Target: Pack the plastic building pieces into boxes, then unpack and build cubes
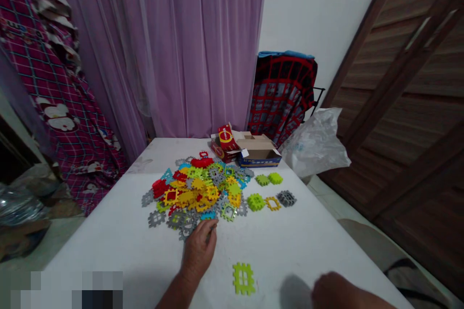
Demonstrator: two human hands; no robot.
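Note:
My left hand (200,247) rests at the front edge of a mixed heap of plastic pieces (197,188), its fingers bent together beside grey and blue pieces; what is under the fingertips is hidden. Low on the right, my right hand (331,289) hovers over the white table, blurred, its fingers not distinguishable. A lime-green square piece (243,278) with a window-like grid lies alone between the two hands. Right of the heap are a green stack (256,202), a yellow frame piece (273,203) and a grey stack (286,198).
Two more green pieces (268,179) lie behind those stacks. A red box (225,142) and an open blue box (259,158) stand at the table's far edge. A clear plastic bag (317,142) hangs by the right edge. Purple curtains (203,48) close off the back.

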